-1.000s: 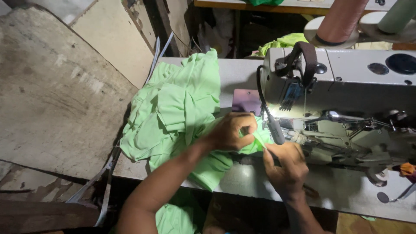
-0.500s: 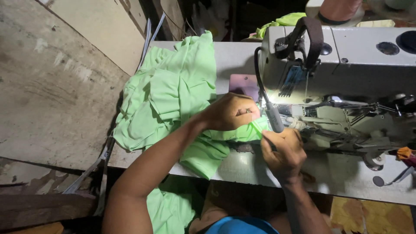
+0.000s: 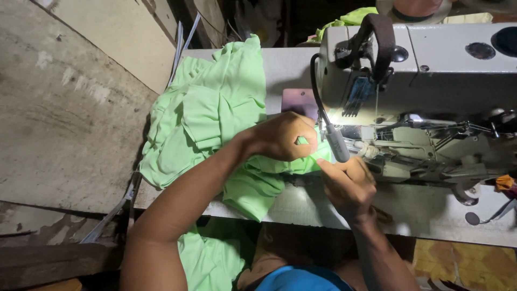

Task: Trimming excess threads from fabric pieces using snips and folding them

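Note:
A light green garment [image 3: 215, 116] lies bunched on the left half of a grey sewing table [image 3: 414, 210]. Part of it hangs over the near edge onto my lap. My left hand [image 3: 283, 136] presses down on the cloth just left of the needle, fingers curled and pinching a fold. My right hand [image 3: 347, 186] grips the cloth's near edge in front of the needle, under a small flexible lamp [image 3: 336, 143]. A white industrial sewing machine [image 3: 431, 75] stands over the right half of the table, its head lit by the lamp.
Worn wooden boards [image 3: 70, 102] lean at the left of the table. More green cloth [image 3: 344, 19] lies behind the machine. An orange scrap [image 3: 504, 182] sits at the far right. A yellowish floor patch [image 3: 463, 267] shows under the table.
My view has tilted down and nearer. Both hands stay at the needle, the left one shifted slightly toward the machine with the cloth.

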